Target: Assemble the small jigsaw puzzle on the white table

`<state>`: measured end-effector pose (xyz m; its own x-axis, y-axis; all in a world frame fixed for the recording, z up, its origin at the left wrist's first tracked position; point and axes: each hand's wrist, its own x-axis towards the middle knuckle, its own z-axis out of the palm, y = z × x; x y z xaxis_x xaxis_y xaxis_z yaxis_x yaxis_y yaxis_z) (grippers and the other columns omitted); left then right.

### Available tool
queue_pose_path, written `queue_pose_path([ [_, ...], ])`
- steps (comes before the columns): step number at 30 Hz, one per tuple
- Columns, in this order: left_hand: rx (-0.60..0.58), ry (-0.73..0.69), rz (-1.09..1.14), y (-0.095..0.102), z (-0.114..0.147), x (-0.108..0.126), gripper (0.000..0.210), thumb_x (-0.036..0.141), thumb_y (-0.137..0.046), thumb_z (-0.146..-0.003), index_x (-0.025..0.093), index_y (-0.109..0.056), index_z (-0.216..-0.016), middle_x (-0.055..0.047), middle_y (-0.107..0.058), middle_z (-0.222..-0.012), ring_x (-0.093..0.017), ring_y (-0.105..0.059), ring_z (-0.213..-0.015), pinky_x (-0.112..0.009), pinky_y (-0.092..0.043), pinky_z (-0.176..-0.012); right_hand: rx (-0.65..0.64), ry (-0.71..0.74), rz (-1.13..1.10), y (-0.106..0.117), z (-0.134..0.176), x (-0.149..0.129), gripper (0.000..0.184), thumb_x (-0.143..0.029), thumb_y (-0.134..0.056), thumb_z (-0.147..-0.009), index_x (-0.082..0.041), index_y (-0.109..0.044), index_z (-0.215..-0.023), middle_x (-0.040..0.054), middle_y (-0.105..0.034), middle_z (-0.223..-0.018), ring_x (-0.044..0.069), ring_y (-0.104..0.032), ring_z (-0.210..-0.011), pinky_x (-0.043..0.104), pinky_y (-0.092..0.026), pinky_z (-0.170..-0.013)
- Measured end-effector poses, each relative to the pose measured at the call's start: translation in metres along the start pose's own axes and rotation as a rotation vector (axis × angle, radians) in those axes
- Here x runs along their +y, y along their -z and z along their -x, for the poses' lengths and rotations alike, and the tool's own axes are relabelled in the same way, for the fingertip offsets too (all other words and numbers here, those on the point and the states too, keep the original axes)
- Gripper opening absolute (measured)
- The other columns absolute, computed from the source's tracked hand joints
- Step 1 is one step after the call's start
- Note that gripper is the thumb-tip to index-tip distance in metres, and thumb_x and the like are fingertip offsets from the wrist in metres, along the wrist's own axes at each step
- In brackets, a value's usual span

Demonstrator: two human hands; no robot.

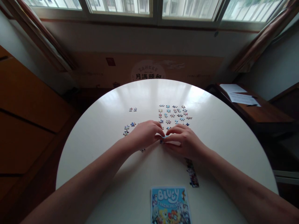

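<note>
Both of my hands meet over the middle of the white round table (130, 193). My left hand (147, 133) pinches a small blue jigsaw puzzle piece (164, 137) from the left. On its other side, the fingers of my right hand (183, 138) close on the same piece. A dark puzzle piece (161, 141) shows just under the fingertips; whether it is joined to the blue one I cannot tell. Several loose puzzle pieces (172, 115) lie spread beyond my right hand. Below my right wrist is a joined strip of puzzle pieces (192, 175), partly covered.
A blue "Bluey" picture card or box (170, 205) lies at the near edge. Left of my hands are a few more pieces (126, 127), and two small ones (133, 109) sit farther back. Papers (243, 99) rest on a wooden side table (268, 112) at right.
</note>
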<state>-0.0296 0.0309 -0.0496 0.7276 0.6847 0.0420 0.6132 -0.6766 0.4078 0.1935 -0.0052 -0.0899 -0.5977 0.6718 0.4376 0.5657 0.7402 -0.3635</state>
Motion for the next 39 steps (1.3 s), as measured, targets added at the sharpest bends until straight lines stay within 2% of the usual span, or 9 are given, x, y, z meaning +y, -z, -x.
queue_pose_path([
  [5, -0.016, -0.086, -0.028, -0.002, 0.0, -0.005, 0.018, 0.014, -0.071, -0.086, 0.028, -0.081, -0.091, 0.001, -0.078, -0.099, -0.018, -0.067, -0.091, -0.028, -0.048, -0.075, -0.035, -0.02, 0.03, 0.0, 0.0, -0.003, 0.009, -0.033, -0.07, -0.093, -0.031, -0.079, -0.092, -0.0009, -0.074, -0.098, 0.02, -0.062, -0.09, 0.037, -0.045, -0.084],
  [11, -0.025, -0.14, -0.058, 0.0, 0.001, -0.007, 0.016, 0.017, -0.074, -0.086, 0.029, -0.081, -0.095, 0.002, -0.079, -0.102, -0.019, -0.067, -0.097, -0.029, -0.049, -0.079, -0.017, -0.071, 0.053, -0.002, 0.001, -0.004, 0.009, -0.035, -0.072, -0.09, -0.029, -0.078, -0.095, 0.0014, -0.073, -0.1, 0.022, -0.061, -0.093, 0.038, -0.046, -0.085],
  [17, 0.0, -0.197, -0.083, 0.001, 0.001, -0.007, 0.019, 0.014, -0.072, -0.088, 0.029, -0.082, -0.094, 0.002, -0.08, -0.1, -0.018, -0.067, -0.093, -0.029, -0.048, -0.077, -0.036, -0.144, 0.047, -0.004, 0.002, -0.006, 0.006, -0.032, -0.074, -0.088, -0.031, -0.08, -0.089, 0.0012, -0.072, -0.095, 0.022, -0.059, -0.092, 0.036, -0.045, -0.081],
  [24, 0.02, -0.199, -0.083, 0.0, 0.002, -0.009, 0.021, 0.01, -0.07, -0.088, 0.027, -0.082, -0.092, 0.003, -0.08, -0.099, -0.017, -0.067, -0.092, -0.028, -0.048, -0.077, -0.005, -0.171, 0.046, -0.006, 0.0, -0.01, 0.005, -0.027, -0.074, -0.085, -0.029, -0.079, -0.085, 0.0015, -0.073, -0.091, 0.023, -0.06, -0.091, 0.037, -0.045, -0.084],
  [30, 0.039, -0.206, -0.084, -0.001, 0.002, -0.012, 0.023, 0.008, -0.069, -0.087, 0.028, -0.081, -0.093, 0.003, -0.08, -0.099, -0.017, -0.066, -0.093, -0.029, -0.048, -0.078, 0.035, -0.187, 0.073, -0.008, 0.0, -0.008, 0.007, -0.027, -0.076, -0.085, -0.028, -0.079, -0.091, 0.0023, -0.074, -0.095, 0.023, -0.06, -0.092, 0.037, -0.046, -0.084],
  [39, 0.018, -0.206, -0.111, -0.001, 0.0, -0.01, 0.016, 0.015, -0.073, -0.088, 0.028, -0.081, -0.093, 0.003, -0.08, -0.098, -0.017, -0.066, -0.092, -0.028, -0.047, -0.075, 0.036, -0.151, 0.06, -0.009, 0.0, -0.009, 0.01, -0.029, -0.072, -0.089, -0.029, -0.082, -0.086, 0.0012, -0.075, -0.092, 0.022, -0.059, -0.089, 0.036, -0.047, -0.08],
])
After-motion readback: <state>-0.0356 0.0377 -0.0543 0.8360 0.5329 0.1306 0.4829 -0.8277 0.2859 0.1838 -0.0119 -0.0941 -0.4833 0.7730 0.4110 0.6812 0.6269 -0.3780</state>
